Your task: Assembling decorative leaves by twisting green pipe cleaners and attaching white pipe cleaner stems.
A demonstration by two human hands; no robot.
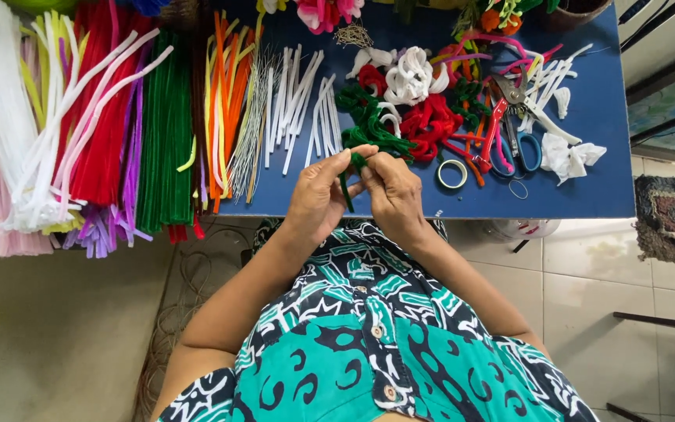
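While fingertips of both hands meet at the near edge of a blue table [603,156], a dark green pipe cleaner [351,178] is pinched between them, its free end hanging down toward the patterned dress [369,336]. The left hand [318,195] is closed around the stem from one side, and the right hand [394,195] is clenched on it from the other. Just beyond the knuckles, a heap of green, red and white bent pieces [408,101] is spread out, with a roll of tape [452,173] and red-handled pliers [498,117] beside blue-handled scissors [526,150]. Bundles of straight stems [103,125] are laid in colour rows to the left. Should the pinch be loosened, the stem could be dropped to the floor, since it is held over the table's edge.
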